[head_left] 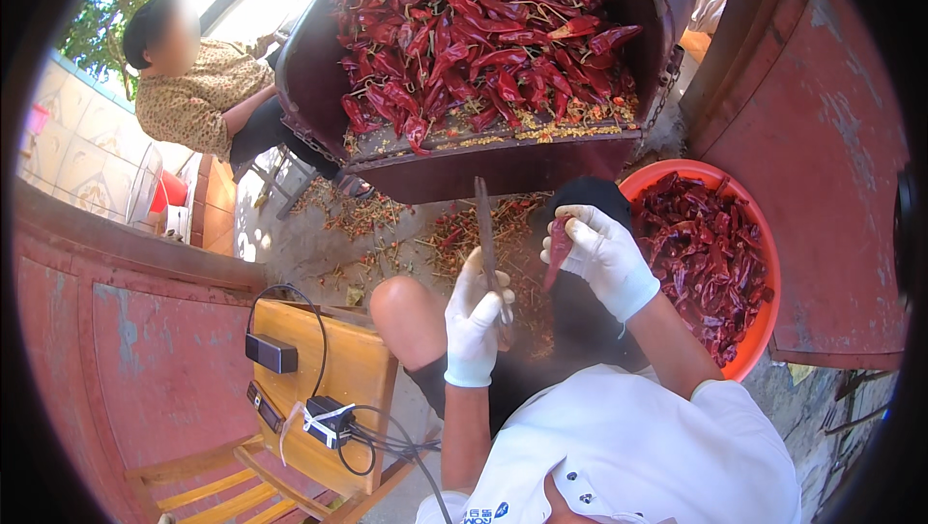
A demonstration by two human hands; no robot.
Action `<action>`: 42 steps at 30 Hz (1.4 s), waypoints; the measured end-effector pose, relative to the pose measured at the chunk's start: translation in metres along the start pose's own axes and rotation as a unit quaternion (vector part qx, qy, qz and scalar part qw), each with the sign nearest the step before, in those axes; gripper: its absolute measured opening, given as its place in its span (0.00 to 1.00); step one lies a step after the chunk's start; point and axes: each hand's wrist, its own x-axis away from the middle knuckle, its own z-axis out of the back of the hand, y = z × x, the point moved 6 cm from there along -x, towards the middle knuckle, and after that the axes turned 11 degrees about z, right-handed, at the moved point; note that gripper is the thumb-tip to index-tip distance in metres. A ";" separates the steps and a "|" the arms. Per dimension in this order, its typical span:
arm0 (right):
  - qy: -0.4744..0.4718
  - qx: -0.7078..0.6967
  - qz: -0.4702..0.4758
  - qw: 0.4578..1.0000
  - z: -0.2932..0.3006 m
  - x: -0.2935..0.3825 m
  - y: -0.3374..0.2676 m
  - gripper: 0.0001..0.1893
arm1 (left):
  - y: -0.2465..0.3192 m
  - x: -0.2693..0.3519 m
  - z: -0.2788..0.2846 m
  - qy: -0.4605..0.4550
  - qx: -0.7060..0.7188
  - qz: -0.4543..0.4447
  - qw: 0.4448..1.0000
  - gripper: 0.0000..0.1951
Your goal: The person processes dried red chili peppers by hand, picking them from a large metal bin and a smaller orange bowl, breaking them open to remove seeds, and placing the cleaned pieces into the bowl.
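Note:
My left hand (470, 328), in a white knit glove, grips a pair of old, dark metal scissors (485, 230). Their blades point away from me and look nearly closed together. Between the gloved fingers of my right hand (605, 256) is a single dried red chili pepper (557, 252), hanging with its narrow end downward. The scissors and the pepper are apart. Beyond my hands, a heap of dried red chili peppers (478, 38), many with stems, fills a dark red metal cart bed (493, 169). Right of my right hand, an orange plastic basin (770, 263) holds many dark red chili peppers (699, 263).
Stem scraps and seeds (471, 230) litter the concrete floor. A wooden chair (341, 350) at my left carries small black devices (272, 353) and cables (406, 437). Another person (203, 89) sits left of the cart. Worn red doors (826, 161) stand on both sides; chains (661, 100) hang at the cart.

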 end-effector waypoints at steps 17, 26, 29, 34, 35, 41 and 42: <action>-0.050 0.110 0.049 0.991 -0.009 0.004 -0.011 0.17 | -0.012 0.009 -0.020 -0.087 0.036 0.017 0.995 0.35; -0.099 0.148 0.015 0.984 -0.032 0.013 -0.018 0.13 | 0.026 0.018 -0.032 0.098 -0.413 -0.205 0.882 0.19; -0.132 0.143 0.015 0.981 -0.030 0.012 -0.015 0.13 | 0.042 0.022 -0.050 0.100 -0.526 -0.236 0.811 0.20; -0.156 0.137 0.028 0.978 -0.032 0.011 -0.016 0.14 | 0.046 0.021 -0.062 0.084 -0.595 -0.287 0.745 0.21; -0.157 0.138 0.029 0.977 -0.032 0.011 -0.016 0.14 | 0.045 0.021 -0.062 0.082 -0.601 -0.294 0.739 0.21; -0.156 0.208 0.047 0.965 -0.037 0.011 -0.021 0.13 | 0.043 0.020 -0.069 0.066 -0.645 -0.302 0.699 0.26; -0.146 0.214 0.050 0.965 -0.040 0.012 -0.023 0.10 | 0.043 0.019 -0.068 0.067 -0.647 -0.298 0.698 0.26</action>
